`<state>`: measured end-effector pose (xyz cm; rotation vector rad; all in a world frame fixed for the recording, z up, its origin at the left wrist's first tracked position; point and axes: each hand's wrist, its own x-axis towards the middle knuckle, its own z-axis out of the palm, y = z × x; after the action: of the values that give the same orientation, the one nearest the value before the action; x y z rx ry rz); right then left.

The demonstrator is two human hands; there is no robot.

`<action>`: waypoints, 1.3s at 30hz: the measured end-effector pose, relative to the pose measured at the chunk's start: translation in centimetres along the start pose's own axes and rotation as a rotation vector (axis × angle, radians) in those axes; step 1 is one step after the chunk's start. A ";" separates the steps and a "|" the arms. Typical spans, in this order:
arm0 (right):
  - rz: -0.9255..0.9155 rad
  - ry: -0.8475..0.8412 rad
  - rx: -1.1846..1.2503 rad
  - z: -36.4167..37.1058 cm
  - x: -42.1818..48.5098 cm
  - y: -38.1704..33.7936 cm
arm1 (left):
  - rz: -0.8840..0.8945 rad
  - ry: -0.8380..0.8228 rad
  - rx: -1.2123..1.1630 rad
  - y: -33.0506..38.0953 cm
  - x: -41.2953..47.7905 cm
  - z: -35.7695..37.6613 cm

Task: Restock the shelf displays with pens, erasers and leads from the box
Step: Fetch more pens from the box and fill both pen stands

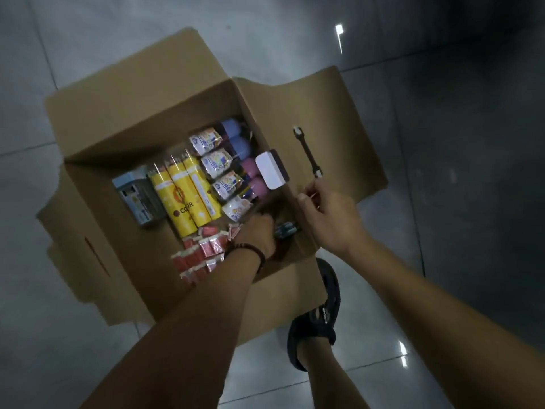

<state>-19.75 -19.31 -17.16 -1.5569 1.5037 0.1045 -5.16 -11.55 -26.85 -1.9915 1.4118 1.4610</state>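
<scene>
Box (147, 119) items beneath left hand (259, 231) unclear

left hand (259, 233) fingertips hidden, packet (218, 164) print blurred

Both forearms show bare up to the frame's edge. The left wrist, just behind the left hand (259, 231), wears a bracelet (247, 251) of dark round beads. 1 foot wears a black sandal (320, 315) with a broad strap and small white lettering across it.
</scene>
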 end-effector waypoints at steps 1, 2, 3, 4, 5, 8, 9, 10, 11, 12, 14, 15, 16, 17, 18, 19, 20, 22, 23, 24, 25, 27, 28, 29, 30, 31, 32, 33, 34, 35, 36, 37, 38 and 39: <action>-0.004 0.003 0.016 0.3 -0.2 0.6 | -0.008 -0.011 0.013 0.0 0.6 0.6; -0.002 0.001 0.037 0.5 -0.4 1.1 | -0.003 -0.025 0.018 -0.1 1.0 1.2; 0.002 -0.010 0.063 0.6 -0.6 1.4 | 0.003 -0.037 0.003 -0.1 1.2 1.7; 0.003 -0.031 0.092 0.6 -0.8 1.6 | 0.011 -0.051 -0.010 -0.2 1.2 2.0; 0.009 -0.051 0.121 0.6 -0.9 1.7 | 0.018 -0.073 -0.015 -0.3 1.3 2.3; 0.048 -0.102 0.167 0.4 -0.4 1.8 | 0.010 -0.194 -0.007 -0.6 1.8 2.2; 0.065 -0.125 0.176 0.3 -0.3 1.8 | -0.004 -0.239 -0.013 -0.7 2.0 2.0; 0.085 -0.150 0.179 0.2 0.0 1.7 | -0.011 -0.275 -0.017 -0.7 2.0 1.7; 0.104 -0.174 0.178 0.1 0.1 1.7 | -0.016 -0.305 -0.016 -0.8 2.2 1.6; 0.120 -0.190 0.180 0.0 0.3 1.6 | -0.016 -0.333 -0.004 -0.7 2.2 1.3; 0.151 -0.201 0.189 -0.3 0.6 1.4 | -0.007 -0.383 0.017 -0.8 2.1 0.8; 0.159 -0.204 0.176 -0.4 0.6 1.2 | 0.005 -0.385 0.012 -1.0 1.9 0.6; 0.161 -0.206 0.153 -0.6 0.6 1.1 | 0.020 -0.375 -0.004 -1.3 1.8 0.4; 0.160 -0.205 0.127 -0.8 0.5 0.8 | 0.029 -0.367 -0.033 -1.5 1.3 0.0; 0.162 -0.200 0.107 -1.0 0.2 0.5 | 0.027 -0.364 -0.085 -1.6 0.5 -0.5; 0.165 -0.186 0.095 -1.3 -0.2 0.0 | 0.031 -0.359 -0.162 -1.9 -0.4 -1.0; 0.167 -0.162 0.094 -1.6 -0.8 -0.5 | 0.028 -0.345 -0.279 -2.1 -1.7 -1.7; 0.152 -0.088 0.088 -2.2 -2.6 -2.1 | 0.022 -0.311 -0.564 -2.2 -5.3 -3.4; 0.130 -0.051 0.081 -2.6 -3.6 -3.1 | 0.020 -0.286 -0.707 -2.4 -7.4 -4.4; 0.103 -0.026 0.082 -2.9 -4.7 -4.4 | 0.029 -0.256 -0.830 -2.6 -9.7 -5.5; 0.073 -0.018 0.094 -3.4 -6.1 -6.1 | 0.055 -0.223 -0.937 -2.7 -12.3 -6.7; 0.022 -0.030 0.155 -4.6 -9.0 -10.1 | 0.090 -0.184 -1.112 -2.9 -17.6 -9.3; -0.001 -0.049 0.195 -5.3 -10.6 -12.6 | 0.093 -0.180 -1.200 -2.9 -20.5 -10.9; -0.023 -0.075 0.238 -6.1 -12.2 -15.2 | 0.100 -0.183 -1.284 -2.8 -23.5 -12.6; -0.038 -0.100 0.282 -7.0 -14.0 -17.7 | 0.110 -0.190 -1.343 -2.7 -26.8 -14.3; -0.055 -0.121 0.324 -8.1 -15.9 -20.7 | 0.133 -0.191 -1.392 -2.5 -30.2 -16.3; -0.076 -0.139 0.360 -9.2 -17.7 -23.6 | 0.158 -0.195 -1.415 -2.2 -33.5 -18.3; -0.101 -0.149 0.375 -10.3 -19.7 -26.3 | 0.180 -0.208 -1.438 -2.0 -37.0 -20.2; -0.134 -0.151 0.385 -11.6 -21.5 -29.1 | 0.201 -0.214 -1.436 -1.9 -40.5 -22.3; -0.159 -0.162 0.385 -13.0 -23.5 -31.8 | 0.221 -0.207 -1.435 -1.8 -43.9 -24.3; -0.180 -0.187 0.395 -14.4 -25.6 -34.5 | 0.238 -0.197 -1.444 -1.9 -47.3 -26.0; -0.208 -0.217 0.396 -15.9 -27.7 -37.4 | 0.260 -0.179 -1.458 -2.0 -50.6 -27.7; -0.231 -0.234 0.404 -17.3 -29.9 -40.2 | 0.281 -0.162 -1.473 -2.2 -54.1 -29.3; -0.258 -0.229 0.410 -18.6 -32.2 -42.8 | 0.302 -0.141 -1.490 -2.3 -57.5 -30.6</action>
<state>-2.28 -15.69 36.61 -1.3390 1.0561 -0.1612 13.76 -1.53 34.77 -2.1606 0.4189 3.2930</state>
